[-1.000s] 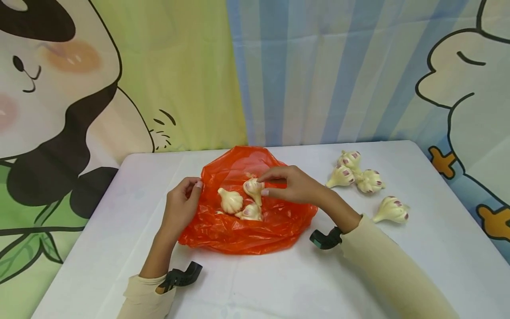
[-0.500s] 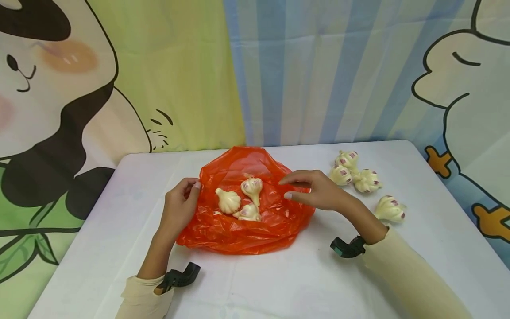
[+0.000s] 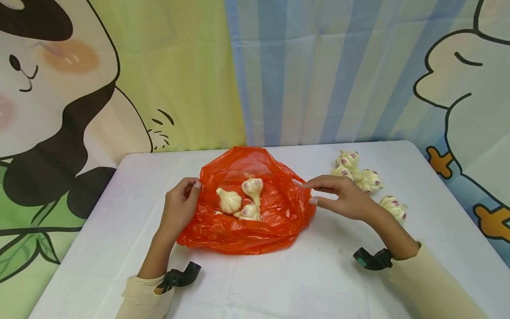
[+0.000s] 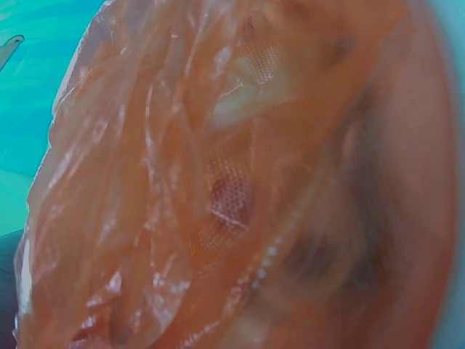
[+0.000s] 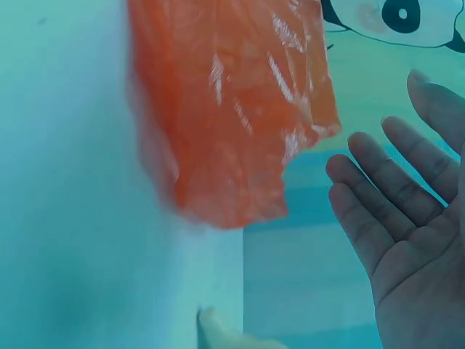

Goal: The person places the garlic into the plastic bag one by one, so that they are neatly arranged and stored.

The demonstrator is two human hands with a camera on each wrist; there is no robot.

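A person's left hand (image 3: 181,204) pinches the edge of a red plastic bag (image 3: 247,239) on a white table (image 3: 279,288), while the right hand (image 3: 344,195) holds nothing, fingers extended and thumb apart beside the bag's other side. In the right wrist view, those fingers stand clear of the plastic. Between the hands, at least three garlic bulbs (image 3: 229,201) lie in the bag's mouth. Beyond the right hand, three more bulbs (image 3: 368,180) huddle together on the tabletop; a single bulb (image 3: 393,208) rests behind that wrist. Past both hands, the table's far edge meets a printed backdrop: a yellow panel (image 3: 191,66) and blue stripes (image 3: 303,88). A black-and-white cartoon animal (image 3: 85,141) fills the wall on the left hand's side, a pale cartoon figure with orange feet (image 3: 486,124) the right hand's.
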